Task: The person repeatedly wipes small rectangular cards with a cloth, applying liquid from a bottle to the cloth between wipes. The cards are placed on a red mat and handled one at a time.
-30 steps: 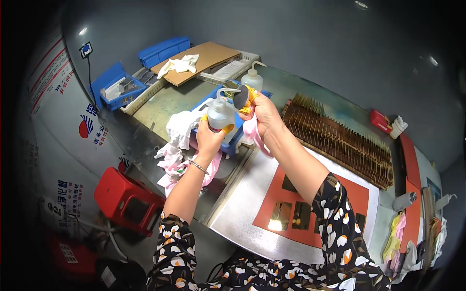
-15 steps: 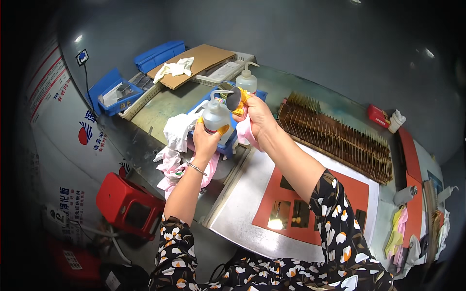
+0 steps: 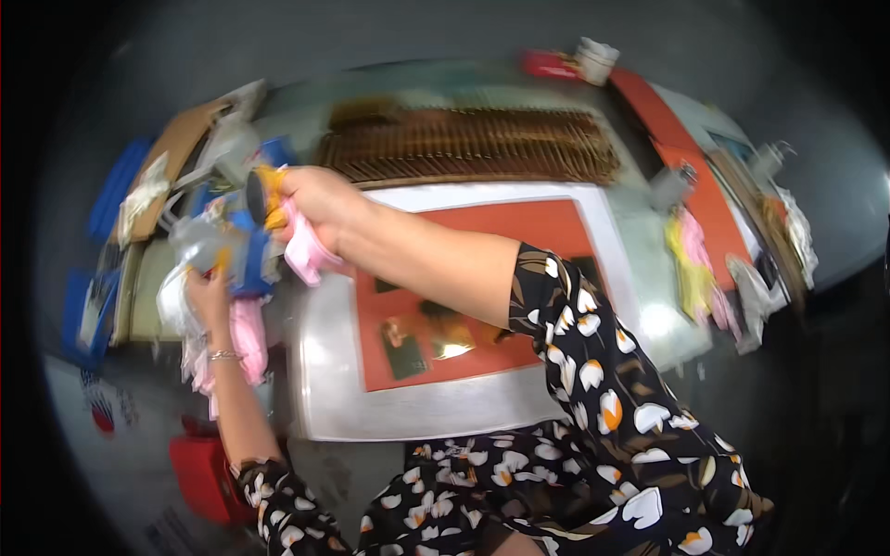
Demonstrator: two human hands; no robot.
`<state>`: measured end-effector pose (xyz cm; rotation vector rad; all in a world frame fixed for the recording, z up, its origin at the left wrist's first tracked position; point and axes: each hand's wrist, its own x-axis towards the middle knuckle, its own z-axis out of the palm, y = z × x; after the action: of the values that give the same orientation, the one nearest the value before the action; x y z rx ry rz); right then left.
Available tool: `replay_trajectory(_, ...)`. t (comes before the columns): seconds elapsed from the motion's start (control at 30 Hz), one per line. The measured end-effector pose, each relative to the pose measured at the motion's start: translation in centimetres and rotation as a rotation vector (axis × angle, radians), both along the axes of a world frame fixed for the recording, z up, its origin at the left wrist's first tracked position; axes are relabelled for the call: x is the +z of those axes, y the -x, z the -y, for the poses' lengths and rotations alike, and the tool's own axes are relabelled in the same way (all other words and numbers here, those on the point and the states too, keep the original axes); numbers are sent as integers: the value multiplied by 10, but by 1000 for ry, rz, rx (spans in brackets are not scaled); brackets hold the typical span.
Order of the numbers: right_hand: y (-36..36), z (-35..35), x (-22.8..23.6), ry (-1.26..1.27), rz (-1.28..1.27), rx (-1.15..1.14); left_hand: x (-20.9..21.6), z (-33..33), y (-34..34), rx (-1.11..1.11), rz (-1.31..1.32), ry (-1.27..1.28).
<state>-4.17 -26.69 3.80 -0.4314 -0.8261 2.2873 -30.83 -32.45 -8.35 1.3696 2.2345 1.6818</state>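
My left hand, with yellow covers on its fingertips, grips a translucent wash bottle with a bent spout. My right hand, also with yellow finger covers, is closed on a dark round pad. A pink cloth hangs from the same hand. The bottle's spout lies just left of the pad; blur hides whether they touch. Beneath my right forearm lies an orange-red mat on a white board, bearing several dark rectangular plates.
A brown slotted rack of upright thin pieces stands behind the mat. Blue bins, cardboard and a second wash bottle are at left. Pink and yellow cloths hang at right, near another bottle. A red stool stands lower left.
The view has swung right, so the table now lies squarely ahead and both hands appear farther left. Both hands keep hold of the wash bottle, pad and pink cloth.
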Motion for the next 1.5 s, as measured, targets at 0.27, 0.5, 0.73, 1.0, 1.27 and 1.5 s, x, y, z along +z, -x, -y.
replay_trajectory(0.27,-302,78,-36,-149,532,-512,6,48,-46,177,-440,-265)
replay_trajectory(0.5,-417,91,-108,-736,1233,-437,27,88,-289,-787,-517,115)
replay_trajectory(0.73,-390,56,-137,-1583,1215,-109,8,108,-405,-1199,-508,324)
replay_trajectory(1.0,-368,12,-138,-1735,1125,-43,1,118,-417,-1183,-593,350)
replay_trajectory(1.27,-371,3,-136,-1719,1007,48,4,133,-380,-970,-535,244)
replay_trajectory(1.5,-380,17,-140,-1765,1011,76,4,136,-353,-802,-553,235)
